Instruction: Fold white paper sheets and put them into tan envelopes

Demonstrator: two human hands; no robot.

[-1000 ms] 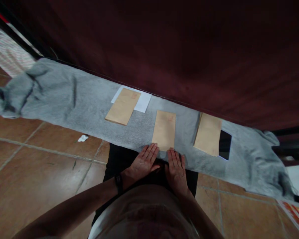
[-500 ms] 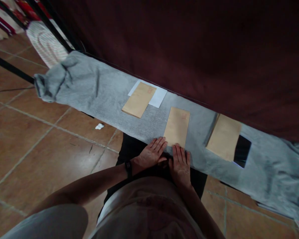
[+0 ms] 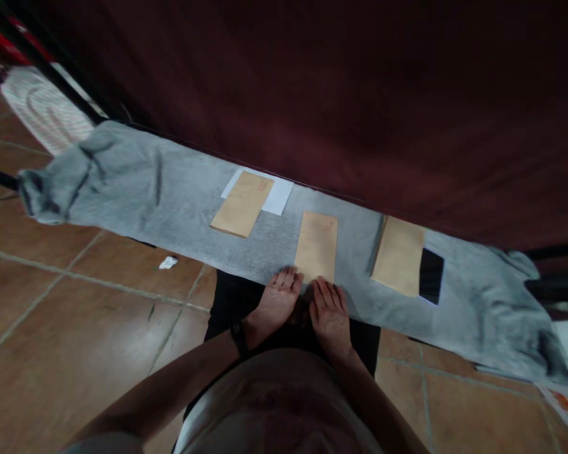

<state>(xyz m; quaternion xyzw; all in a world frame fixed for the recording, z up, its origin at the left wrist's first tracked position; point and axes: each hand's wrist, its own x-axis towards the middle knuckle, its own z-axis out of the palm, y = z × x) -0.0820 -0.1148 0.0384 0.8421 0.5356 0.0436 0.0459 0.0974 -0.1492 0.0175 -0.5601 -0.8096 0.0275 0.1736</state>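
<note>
A brown paper envelope (image 3: pixel 317 243) lies flat on the grey cloth (image 3: pixel 170 208) right in front of me. My left hand (image 3: pixel 279 296) rests at its near left corner, fingers stretched out and fingertips on the edge. At the near right corner my right hand (image 3: pixel 330 315) lies flat with its fingers extended. Neither hand grips anything. To the left, another brown envelope (image 3: pixel 243 205) lies over a white sheet of paper (image 3: pixel 280 197). On the right, a stack of brown envelopes (image 3: pixel 400 255) partly covers a dark flat thing with a pale edge (image 3: pixel 430 277).
A dark maroon curtain (image 3: pixel 312 94) hangs along the far edge of the narrow cloth-covered surface. Black metal bars (image 3: pixel 42 69) stand at the left. A crumpled white scrap (image 3: pixel 168 262) lies on the tiled floor (image 3: pixel 76 321). The cloth is bunched at both ends.
The camera view has turned slightly, so everything sits a little further left. Both hands stay at the near edge of the middle envelope, and the envelopes keep their places.
</note>
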